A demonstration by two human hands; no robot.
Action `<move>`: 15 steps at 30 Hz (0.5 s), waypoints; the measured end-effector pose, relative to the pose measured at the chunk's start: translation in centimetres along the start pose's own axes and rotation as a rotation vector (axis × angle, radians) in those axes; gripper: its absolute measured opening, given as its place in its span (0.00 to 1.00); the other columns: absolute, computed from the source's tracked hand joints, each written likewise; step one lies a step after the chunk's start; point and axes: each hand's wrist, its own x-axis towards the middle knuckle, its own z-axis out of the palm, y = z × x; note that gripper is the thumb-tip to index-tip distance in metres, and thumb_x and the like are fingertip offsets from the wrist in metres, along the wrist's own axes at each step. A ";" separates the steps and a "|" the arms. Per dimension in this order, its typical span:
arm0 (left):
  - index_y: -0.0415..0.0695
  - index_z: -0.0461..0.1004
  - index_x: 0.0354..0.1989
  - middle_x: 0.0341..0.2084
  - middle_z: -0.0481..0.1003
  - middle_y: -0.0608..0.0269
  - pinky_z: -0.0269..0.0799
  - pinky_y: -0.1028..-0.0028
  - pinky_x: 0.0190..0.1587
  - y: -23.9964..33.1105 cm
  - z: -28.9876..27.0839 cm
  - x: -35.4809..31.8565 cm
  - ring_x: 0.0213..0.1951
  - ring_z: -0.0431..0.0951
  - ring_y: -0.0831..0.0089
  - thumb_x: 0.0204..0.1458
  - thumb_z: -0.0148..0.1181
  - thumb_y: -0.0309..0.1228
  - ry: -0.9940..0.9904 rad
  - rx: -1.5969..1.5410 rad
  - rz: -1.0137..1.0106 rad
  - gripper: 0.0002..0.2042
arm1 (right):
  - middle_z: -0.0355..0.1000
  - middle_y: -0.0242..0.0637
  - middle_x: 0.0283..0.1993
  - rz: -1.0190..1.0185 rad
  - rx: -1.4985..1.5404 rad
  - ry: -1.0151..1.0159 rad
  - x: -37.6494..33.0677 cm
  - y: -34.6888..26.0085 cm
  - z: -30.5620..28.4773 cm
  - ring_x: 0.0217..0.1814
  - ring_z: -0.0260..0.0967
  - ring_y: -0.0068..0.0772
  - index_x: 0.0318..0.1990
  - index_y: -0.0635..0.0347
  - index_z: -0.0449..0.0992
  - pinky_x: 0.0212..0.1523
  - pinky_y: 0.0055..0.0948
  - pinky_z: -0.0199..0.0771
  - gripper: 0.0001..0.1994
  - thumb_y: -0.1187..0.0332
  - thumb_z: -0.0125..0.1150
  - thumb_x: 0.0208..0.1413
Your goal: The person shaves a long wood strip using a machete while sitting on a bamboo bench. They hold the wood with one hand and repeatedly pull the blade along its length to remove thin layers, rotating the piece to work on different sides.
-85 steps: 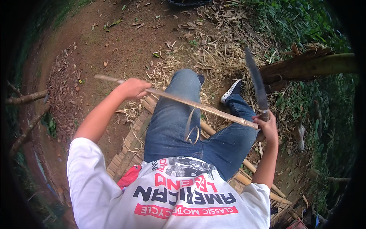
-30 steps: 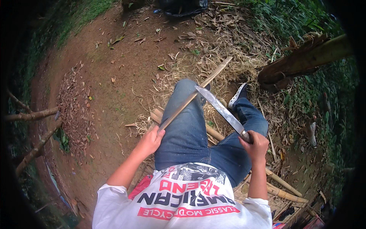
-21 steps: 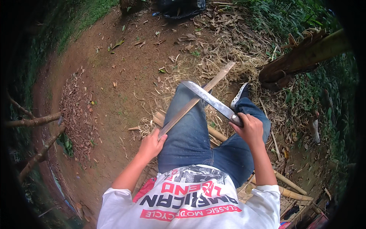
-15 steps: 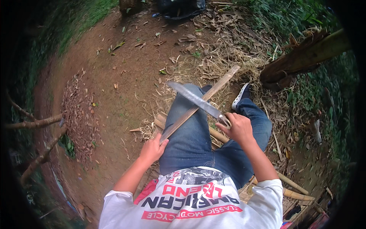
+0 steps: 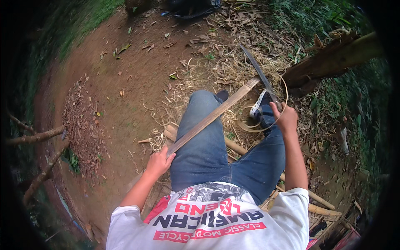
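Note:
My left hand (image 5: 157, 162) is closed on the near end of a flat bamboo strip (image 5: 208, 118). The strip lies slanted across my left thigh, its far end pointing up and to the right. In my right hand (image 5: 286, 118) I grip the handle of a long-bladed knife (image 5: 259, 71). The blade points away and to the left, close beside the strip's far end. A thin curled shaving (image 5: 286, 92) loops around the knife and my right hand. Whether it is still attached to the strip, I cannot tell.
Pale curly shavings (image 5: 204, 81) cover the ground beyond my knees. Bamboo poles (image 5: 235, 146) lie beneath my legs. A thick leaning trunk (image 5: 333, 62) stands at the right. Branches (image 5: 39, 135) jut in at the left, near a heap of dry leaves (image 5: 83, 125). A black bag (image 5: 193, 9) sits at the far edge.
My right hand and the knife have moved away and to the right, from the strip's middle to its far end. A long curled shaving now hangs there. My left hand keeps its hold.

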 end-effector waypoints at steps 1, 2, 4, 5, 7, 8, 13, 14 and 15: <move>0.36 0.66 0.48 0.23 0.76 0.39 0.72 0.49 0.33 0.1 0.2 -0.1 0.30 0.77 0.39 0.59 0.51 0.49 0.023 -0.024 0.003 0.25 | 0.72 0.50 0.20 0.047 0.096 -0.011 -0.6 -0.8 0.0 0.26 0.73 0.55 0.25 0.62 0.76 0.29 0.47 0.71 0.26 0.43 0.59 0.54; 0.36 0.67 0.47 0.23 0.75 0.39 0.72 0.49 0.33 0.2 0.3 -0.2 0.30 0.77 0.39 0.59 0.51 0.49 0.045 -0.048 0.002 0.24 | 0.72 0.51 0.21 0.092 0.194 -0.023 -1.2 -1.6 0.1 0.26 0.72 0.56 0.25 0.62 0.77 0.29 0.47 0.70 0.26 0.44 0.60 0.54; 0.37 0.67 0.46 0.23 0.75 0.38 0.71 0.49 0.32 0.4 0.1 -0.1 0.30 0.77 0.39 0.58 0.52 0.50 0.019 -0.064 -0.014 0.24 | 0.70 0.45 0.17 0.190 0.454 -0.050 -2.6 -1.7 1.9 0.20 0.71 0.46 0.23 0.64 0.75 0.25 0.41 0.67 0.24 0.48 0.63 0.54; 0.37 0.67 0.46 0.24 0.75 0.37 0.70 0.49 0.32 0.4 0.0 -0.2 0.31 0.76 0.39 0.58 0.52 0.50 0.006 -0.071 -0.030 0.24 | 0.68 0.39 0.16 0.232 0.586 -0.064 -3.4 -1.9 2.8 0.18 0.68 0.38 0.22 0.64 0.74 0.23 0.37 0.64 0.22 0.51 0.64 0.54; 0.36 0.68 0.44 0.22 0.74 0.38 0.70 0.51 0.31 1.0 -0.5 -0.1 0.28 0.76 0.41 0.57 0.54 0.49 0.027 -0.148 -0.005 0.24 | 0.61 0.25 0.15 0.363 0.983 -0.097 -5.3 -2.6 4.8 0.16 0.57 0.16 0.18 0.61 0.68 0.18 0.28 0.55 0.20 0.58 0.65 0.55; 0.36 0.68 0.42 0.22 0.73 0.39 0.70 0.51 0.31 0.9 -0.6 -0.4 0.26 0.76 0.42 0.57 0.55 0.49 0.043 -0.188 -0.006 0.23 | 0.59 0.21 0.15 0.621 1.254 -0.301 -5.9 -4.1 4.3 0.15 0.54 0.16 0.21 0.55 0.66 0.16 0.23 0.54 0.18 0.57 0.63 0.57; 0.38 0.71 0.34 0.20 0.72 0.59 0.70 0.70 0.24 -0.8 -0.4 -0.1 0.19 0.73 0.71 0.53 0.65 0.36 -0.201 -0.691 -0.187 0.14 | 0.54 0.21 0.15 1.064 1.860 -0.511 -8.3 -5.5 4.2 0.11 0.50 0.17 0.27 0.51 0.65 0.13 0.22 0.52 0.12 0.61 0.59 0.58; 0.39 0.71 0.33 0.20 0.72 0.64 0.70 0.75 0.23 -0.7 -0.8 0.0 0.19 0.72 0.77 0.51 0.67 0.33 -0.292 -0.876 -0.302 0.12 | 0.54 0.21 0.15 1.081 1.923 -0.570 -9.0 -5.0 4.6 0.11 0.51 0.17 0.27 0.51 0.64 0.13 0.22 0.52 0.11 0.61 0.59 0.58; 0.39 0.72 0.34 0.21 0.72 0.66 0.69 0.77 0.22 -0.9 -1.2 0.1 0.20 0.72 0.79 0.51 0.67 0.31 -0.314 -0.897 -0.293 0.11 | 0.54 0.21 0.15 1.096 1.986 -0.630 -9.8 -4.4 5.0 0.11 0.51 0.17 0.27 0.51 0.64 0.13 0.22 0.52 0.11 0.62 0.58 0.58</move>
